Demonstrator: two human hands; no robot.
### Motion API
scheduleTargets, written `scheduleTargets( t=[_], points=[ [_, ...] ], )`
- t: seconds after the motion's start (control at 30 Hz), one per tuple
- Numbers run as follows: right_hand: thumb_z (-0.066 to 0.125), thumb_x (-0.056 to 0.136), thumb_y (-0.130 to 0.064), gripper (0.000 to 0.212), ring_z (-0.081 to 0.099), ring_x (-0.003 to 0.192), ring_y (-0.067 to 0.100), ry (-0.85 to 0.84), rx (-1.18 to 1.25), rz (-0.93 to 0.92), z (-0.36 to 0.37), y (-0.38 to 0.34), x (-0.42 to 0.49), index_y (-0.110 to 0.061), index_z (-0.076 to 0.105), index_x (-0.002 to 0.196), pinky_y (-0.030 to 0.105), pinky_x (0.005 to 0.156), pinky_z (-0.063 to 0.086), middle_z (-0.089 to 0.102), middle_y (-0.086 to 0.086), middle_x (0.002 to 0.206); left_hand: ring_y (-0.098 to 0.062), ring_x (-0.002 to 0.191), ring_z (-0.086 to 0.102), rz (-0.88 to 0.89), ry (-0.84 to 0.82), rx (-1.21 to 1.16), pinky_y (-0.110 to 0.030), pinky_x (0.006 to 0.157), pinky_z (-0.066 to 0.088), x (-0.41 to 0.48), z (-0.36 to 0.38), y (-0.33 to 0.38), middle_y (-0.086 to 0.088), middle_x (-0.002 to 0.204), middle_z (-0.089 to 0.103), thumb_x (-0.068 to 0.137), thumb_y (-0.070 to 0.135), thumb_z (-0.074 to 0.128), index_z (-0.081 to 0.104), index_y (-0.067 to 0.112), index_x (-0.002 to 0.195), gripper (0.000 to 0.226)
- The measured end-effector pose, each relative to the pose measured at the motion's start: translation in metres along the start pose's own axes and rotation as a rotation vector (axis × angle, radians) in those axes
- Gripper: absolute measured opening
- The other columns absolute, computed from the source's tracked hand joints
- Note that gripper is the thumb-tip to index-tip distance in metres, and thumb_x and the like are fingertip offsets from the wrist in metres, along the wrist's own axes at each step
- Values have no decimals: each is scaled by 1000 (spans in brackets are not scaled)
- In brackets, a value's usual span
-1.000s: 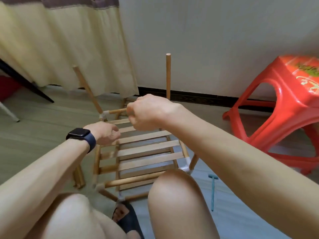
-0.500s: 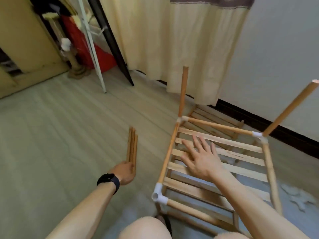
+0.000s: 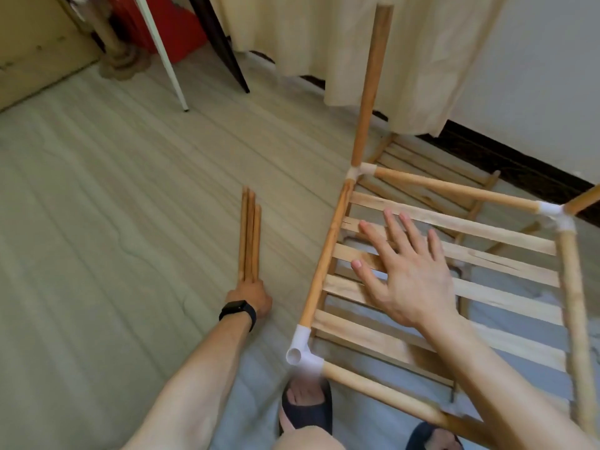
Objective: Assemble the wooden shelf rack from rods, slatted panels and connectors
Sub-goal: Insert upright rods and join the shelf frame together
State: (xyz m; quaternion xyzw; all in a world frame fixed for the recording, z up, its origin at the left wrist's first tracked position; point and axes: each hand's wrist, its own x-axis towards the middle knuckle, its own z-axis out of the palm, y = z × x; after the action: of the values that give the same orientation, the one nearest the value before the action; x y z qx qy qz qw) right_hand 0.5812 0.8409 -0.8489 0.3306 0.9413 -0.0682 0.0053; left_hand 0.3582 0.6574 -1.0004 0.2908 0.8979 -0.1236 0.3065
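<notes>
Black sandal (image 3: 306, 414) on my foot marks the near edge of the pale plank floor (image 3: 97, 222), right under a white corner connector (image 3: 303, 352) of the half-built rack, its upward socket standing open. My right grip (image 3: 406, 271) lies flat on the rack's slatted panel (image 3: 506, 297), fingers spread wide across the slats and holding nothing. Off to the left, well apart from the rack, my left grip (image 3: 250, 295), a black watch (image 3: 238, 311) on the wrist, is closed round the near ends of a bundle of rods (image 3: 248, 235) that lies on the floor and points away from me. Farther on, an upright rod (image 3: 370, 86) rises from the far-left connector (image 3: 358, 172), and a cross rod (image 3: 454, 188) runs from it to a third connector (image 3: 556, 216) at the right. Behind the rack a second slatted panel (image 3: 431, 183) lies low at the foot of a cream curtain (image 3: 357, 43).
</notes>
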Motion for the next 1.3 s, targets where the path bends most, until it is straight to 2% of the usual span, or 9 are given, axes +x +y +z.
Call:
scheduleTargets(
  t=[0.13, 0.43, 0.6, 0.73, 0.83, 0.93, 1.07, 1.17, 1.3],
  points=[
    [13, 96, -74, 66, -3, 155, 20, 10, -5, 9, 6, 1, 0, -47, 6, 156, 54, 123, 8, 2, -3, 168, -25, 126, 53, 0, 115, 198, -35, 95, 45, -3, 17, 14, -5, 140, 49, 100, 18, 40, 57, 15, 135, 39],
    [16, 96, -73, 66, -2, 155, 18, 11, 5, 17, 7, 3, -3, -49, 8, 156, 52, 124, 6, 3, -5, 168, -26, 120, 56, -2, 91, 167, -37, 91, 49, -17, 53, 16, -7, 131, 56, 102, 8, 35, 53, 16, 133, 37],
    [13, 95, -73, 65, -6, 154, 16, -19, 20, 17, 3, 2, -1, -50, 5, 155, 50, 124, 2, -2, -7, 168, -31, 107, 64, -40, 13, -154, -38, 78, 50, -29, 72, 4, -12, 122, 58, 98, 11, 44, 44, 9, 126, 27],
    [10, 93, -74, 67, -9, 154, 16, -64, 14, 13, -4, 1, -1, -50, 3, 156, 51, 124, 0, -4, -7, 168, -27, 102, 67, -33, -81, -427, -32, 83, 53, -29, 57, -10, -7, 112, 71, 94, 29, 58, 66, 14, 110, 22],
    [12, 90, -78, 71, -12, 154, 17, -131, 28, 12, -8, 3, -4, -49, 4, 155, 52, 124, -2, -7, -7, 168, -24, 96, 70, -7, -20, -734, -35, 90, 56, -46, 29, -18, -6, 106, 74, 94, 29, 63, 69, 14, 110, 23],
    [30, 86, -83, 80, -7, 154, 21, -297, 92, 66, -28, -1, 7, -46, 14, 155, 58, 122, 2, -5, -3, 168, -18, 90, 69, 75, 137, -917, -26, 80, 53, -74, -15, -21, -2, 100, 72, 95, 18, 64, 66, 13, 119, 25],
    [53, 74, -84, 102, 45, 137, 32, -483, 604, 267, -103, -40, 21, -19, 35, 151, 52, 114, 37, 42, 10, 154, -9, 91, 68, 290, 371, -939, -24, 86, 55, -124, -67, -25, 12, 99, 67, 95, 18, 66, 66, 21, 125, 30],
    [59, 79, -75, 82, 58, 124, 32, -406, 1020, 223, -146, -65, 17, -15, 50, 133, 51, 108, 44, 55, 16, 142, 0, 88, 64, 458, 475, -890, -3, 79, 44, -160, -90, -20, 14, 102, 68, 95, 16, 66, 67, 23, 124, 30],
    [53, 101, -45, 35, 72, 86, 24, -143, 1472, 272, -170, -94, 5, -12, 59, 93, 43, 95, 53, 73, 4, 83, -4, 101, 63, 629, 611, -834, -19, 90, 52, -188, -96, -5, 6, 115, 70, 95, 15, 67, 67, 19, 126, 32]
  ],
)
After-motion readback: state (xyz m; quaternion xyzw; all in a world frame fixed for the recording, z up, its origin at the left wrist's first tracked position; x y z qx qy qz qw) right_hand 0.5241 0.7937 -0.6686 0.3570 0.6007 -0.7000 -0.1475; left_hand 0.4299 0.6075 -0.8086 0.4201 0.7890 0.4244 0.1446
